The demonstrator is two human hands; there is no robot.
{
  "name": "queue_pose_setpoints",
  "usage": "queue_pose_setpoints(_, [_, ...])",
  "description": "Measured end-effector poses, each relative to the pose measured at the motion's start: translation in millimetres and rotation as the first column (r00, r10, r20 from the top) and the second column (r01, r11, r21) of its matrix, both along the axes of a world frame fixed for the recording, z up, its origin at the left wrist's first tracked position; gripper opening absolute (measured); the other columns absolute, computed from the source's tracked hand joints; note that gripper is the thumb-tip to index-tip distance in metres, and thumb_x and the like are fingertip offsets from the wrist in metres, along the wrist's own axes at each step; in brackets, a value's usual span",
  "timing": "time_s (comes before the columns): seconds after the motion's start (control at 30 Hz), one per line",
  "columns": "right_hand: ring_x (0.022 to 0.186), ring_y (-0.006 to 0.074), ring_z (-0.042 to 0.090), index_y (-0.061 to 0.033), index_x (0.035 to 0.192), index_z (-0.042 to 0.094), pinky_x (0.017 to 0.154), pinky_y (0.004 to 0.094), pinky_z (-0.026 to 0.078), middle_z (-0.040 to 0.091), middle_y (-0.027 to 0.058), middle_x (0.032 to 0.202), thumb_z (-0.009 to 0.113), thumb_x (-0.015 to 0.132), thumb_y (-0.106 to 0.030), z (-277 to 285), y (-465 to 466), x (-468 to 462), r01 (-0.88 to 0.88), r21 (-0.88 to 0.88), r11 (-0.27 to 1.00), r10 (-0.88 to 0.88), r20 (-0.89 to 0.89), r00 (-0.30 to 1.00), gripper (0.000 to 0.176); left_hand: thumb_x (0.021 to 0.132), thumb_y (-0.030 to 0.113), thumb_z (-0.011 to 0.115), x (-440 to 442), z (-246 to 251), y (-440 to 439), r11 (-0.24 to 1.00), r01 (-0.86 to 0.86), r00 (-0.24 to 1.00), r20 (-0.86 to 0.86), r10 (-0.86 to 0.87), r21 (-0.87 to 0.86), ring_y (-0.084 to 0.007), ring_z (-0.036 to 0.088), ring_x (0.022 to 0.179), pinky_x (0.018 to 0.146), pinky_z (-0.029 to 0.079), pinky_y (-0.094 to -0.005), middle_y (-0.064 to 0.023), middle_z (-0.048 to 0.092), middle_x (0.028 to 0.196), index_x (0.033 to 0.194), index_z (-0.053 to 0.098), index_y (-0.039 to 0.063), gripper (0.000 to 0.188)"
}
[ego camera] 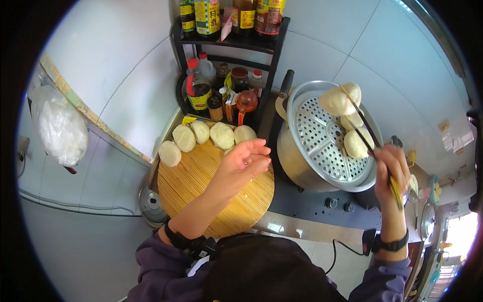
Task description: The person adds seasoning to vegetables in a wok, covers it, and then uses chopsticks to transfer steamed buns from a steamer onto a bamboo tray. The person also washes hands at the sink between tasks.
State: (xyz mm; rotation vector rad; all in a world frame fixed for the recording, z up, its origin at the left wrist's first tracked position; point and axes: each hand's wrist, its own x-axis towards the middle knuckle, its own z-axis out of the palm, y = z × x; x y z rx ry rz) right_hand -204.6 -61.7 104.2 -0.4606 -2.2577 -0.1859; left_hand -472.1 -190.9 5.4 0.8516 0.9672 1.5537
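Note:
My right hand [392, 170] grips a pair of chopsticks [364, 126], dark along the shaft with yellowish ends. Their tips reach a pale steamed bun [336, 101] at the far side of the steamer pot; whether they pinch it or only touch it I cannot tell. Two more buns, the nearer one [358, 143] larger in view, sit on the perforated metal steamer tray [320, 128] inside the pot [298, 162]. My left hand [247, 160] is empty, fingers apart, above a round slatted wooden board [188, 188]. Several buns [222, 136] line the board's far edge, one partly hidden behind that hand.
Behind the board stands a black rack [234, 43] with sauce bottles and jars. The pot rests on a black gas cooktop [309, 207] with two knobs. A metal lid [151, 204] is left of the board. A plastic bag [58, 124] hangs at the left wall.

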Motion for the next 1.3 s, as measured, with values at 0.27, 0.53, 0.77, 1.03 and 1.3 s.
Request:
queue_pose_setpoints(0.27, [0.065,0.0237,0.061,-0.0028,0.085,0.063,0.053,0.0296,0.051,0.059,0.0121,0.079,0.065,0.078,-0.03,10,-54,-37,-0.482,-0.231,0.845,0.524,0.181,0.832,0.028,0.068,0.02,0.078,-1,-14,2,0.99,-0.06,0.949,0.315,0.017,0.128,-0.0227,0.033,0.122,0.101,0.03,-0.0363,-0.0144,0.03,0.133,0.141,-0.001,0.013,0.108])
queue_pose_setpoints(0.53, [0.068,0.0238,0.061,-0.0024,0.087,0.063,0.056,0.0295,0.049,0.06,0.0136,0.086,0.065,0.079,-0.024,-20,-49,-69,-0.409,-0.499,0.764,0.499,0.054,0.865,0.023,0.07,0.004,0.07,-41,-122,-35,0.84,-0.465,0.855,0.102,0.508,-0.28,-0.027,0.038,0.119,0.1,0.032,-0.0373,-0.0174,0.03,0.134,0.14,0.006,0.008,0.095])
queue_pose_setpoints(0.77, [0.08,0.0235,0.056,-0.0001,0.088,0.058,0.07,0.0316,0.046,0.055,0.0148,0.085,0.046,0.09,-0.036,-22,-47,-5,-0.021,-0.396,0.918,-0.027,-0.115,0.993,0.038,0.066,0.012,0.074,-77,-232,11,0.64,-0.768,0.506,-0.602,0.618,0.011,-0.0298,0.031,0.124,0.102,0.029,-0.0389,-0.0199,0.025,0.138,0.138,0.015,0.002,0.093])
queue_pose_setpoints(1.03, [0.066,0.018,0.064,0.0041,0.103,0.055,0.061,0.0258,0.052,0.059,0.0143,0.087,0.046,0.092,-0.018,32,12,65,0.135,-0.709,0.692,-0.577,-0.432,0.693,0.026,0.072,0.02,0.07,-87,-191,-6,0.579,-0.798,0.24,-0.794,0.559,0.166,-0.0348,0.028,0.125,0.103,0.024,-0.0423,-0.0224,0.025,0.137,0.134,0.024,0.001,0.079])
queue_pose_setpoints(1.3, [0.068,0.0247,0.064,0.0054,0.103,0.054,0.06,0.0292,0.054,0.053,0.015,0.092,0.05,0.088,-0.018,22,56,69,-0.269,-0.821,0.503,-0.554,-0.546,0.629,0.028,0.075,0.003,0.061,-9,-2,50,0.814,-0.251,0.502,-0.649,0.572,0.524,-0.0264,0.042,0.116,0.098,0.033,-0.0355,-0.015,0.046,0.124,0.12,0.045,0.0,0.048])
